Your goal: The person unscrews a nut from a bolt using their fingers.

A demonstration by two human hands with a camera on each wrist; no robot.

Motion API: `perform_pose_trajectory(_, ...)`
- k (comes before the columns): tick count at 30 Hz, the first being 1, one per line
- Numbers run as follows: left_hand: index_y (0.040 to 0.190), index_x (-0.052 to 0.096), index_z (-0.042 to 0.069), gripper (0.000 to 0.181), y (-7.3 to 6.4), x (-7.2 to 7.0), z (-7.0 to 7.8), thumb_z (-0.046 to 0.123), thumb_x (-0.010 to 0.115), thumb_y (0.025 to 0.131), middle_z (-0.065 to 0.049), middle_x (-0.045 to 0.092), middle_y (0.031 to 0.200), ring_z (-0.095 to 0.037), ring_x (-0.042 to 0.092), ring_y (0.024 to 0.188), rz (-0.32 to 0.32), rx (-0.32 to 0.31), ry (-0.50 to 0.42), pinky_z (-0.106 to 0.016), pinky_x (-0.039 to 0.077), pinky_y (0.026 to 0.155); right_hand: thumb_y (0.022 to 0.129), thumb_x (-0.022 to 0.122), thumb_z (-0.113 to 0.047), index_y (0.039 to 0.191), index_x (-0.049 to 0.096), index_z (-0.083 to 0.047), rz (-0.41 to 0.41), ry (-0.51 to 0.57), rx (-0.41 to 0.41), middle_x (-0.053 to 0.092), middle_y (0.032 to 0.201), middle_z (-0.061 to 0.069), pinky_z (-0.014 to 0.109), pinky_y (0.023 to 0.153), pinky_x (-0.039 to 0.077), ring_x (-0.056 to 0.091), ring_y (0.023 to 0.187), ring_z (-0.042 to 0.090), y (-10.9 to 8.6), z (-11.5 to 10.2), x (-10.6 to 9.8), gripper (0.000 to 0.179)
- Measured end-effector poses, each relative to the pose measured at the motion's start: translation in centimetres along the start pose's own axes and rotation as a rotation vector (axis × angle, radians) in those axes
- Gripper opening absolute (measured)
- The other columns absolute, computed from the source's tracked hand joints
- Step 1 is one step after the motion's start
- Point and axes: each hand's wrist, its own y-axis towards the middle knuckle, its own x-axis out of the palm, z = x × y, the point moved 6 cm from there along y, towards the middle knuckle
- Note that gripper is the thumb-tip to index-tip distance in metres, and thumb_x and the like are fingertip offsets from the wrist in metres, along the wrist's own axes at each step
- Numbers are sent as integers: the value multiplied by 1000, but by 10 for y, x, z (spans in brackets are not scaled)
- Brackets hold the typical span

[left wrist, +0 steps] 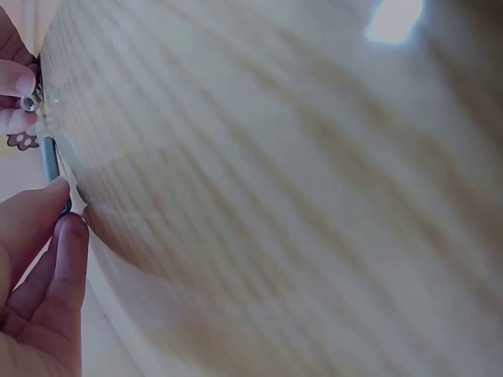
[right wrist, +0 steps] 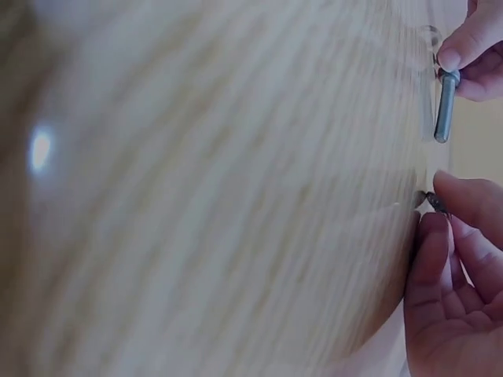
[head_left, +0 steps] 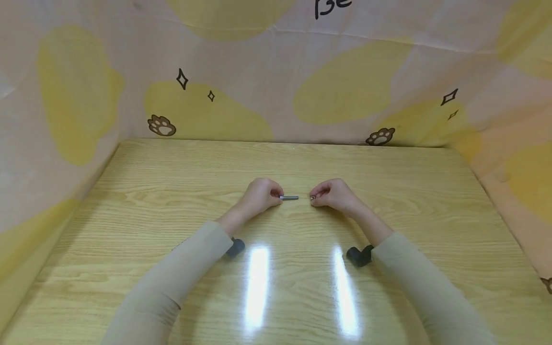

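Note:
Between thumb and fingers, my left hand [head_left: 261,195] pinches a grey metal bolt [head_left: 290,197] by its head end. The shank points right, toward my other hand, and shows its thread in the left wrist view [left wrist: 50,159]. My right hand [head_left: 336,194] pinches a small silver nut [head_left: 313,197] at the fingertips. In the left wrist view the hole of the nut [left wrist: 30,103] faces the bolt. A short gap separates the bolt's tip from the nut. Fingers partly cover both pieces. Both hands are low over the wooden table.
The wood-grain table [head_left: 172,182] reflects two bright light strips near the front. A patterned cloth [head_left: 276,72] with yellow patches and paw prints hangs behind and at both sides. Dark wrist-worn devices [head_left: 359,257] sit below each wrist.

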Motion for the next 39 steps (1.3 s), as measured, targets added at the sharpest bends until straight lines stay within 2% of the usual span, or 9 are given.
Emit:
perform_pose_trajectory(10,85,72,3,7,0,2,0,1,72,79,-5,68,81,-16,59,75,-6,-2,33,-26,51,70,76,75,-3,93,70,1,2,-99,-10,59,78,6,24,63,43,50,73,17,-2,-8,0,18)
perform_pose_trajectory(20,87,72,3,9,-2,2,-2,1,73,78,-5,67,82,-15,59,75,-14,-25,21,-25,50,70,74,77,-4,92,70,0,-13,-94,1,60,78,5,24,62,44,51,72,16,-2,-7,2,20)
perform_pose_trajectory(29,89,72,2,11,0,1,1,1,73,78,-5,67,82,-15,59,75,-1,-11,26,-25,50,71,75,76,-5,94,70,0,-21,-111,-8,61,79,6,24,63,45,52,73,16,0,-5,-2,20)
perform_pose_trajectory(39,93,71,0,16,0,0,1,2,74,78,-8,68,87,-17,61,78,7,5,28,-26,51,73,74,77,-6,104,65,-1,-50,-103,-56,58,80,7,25,62,44,50,72,19,-3,-8,-7,32)
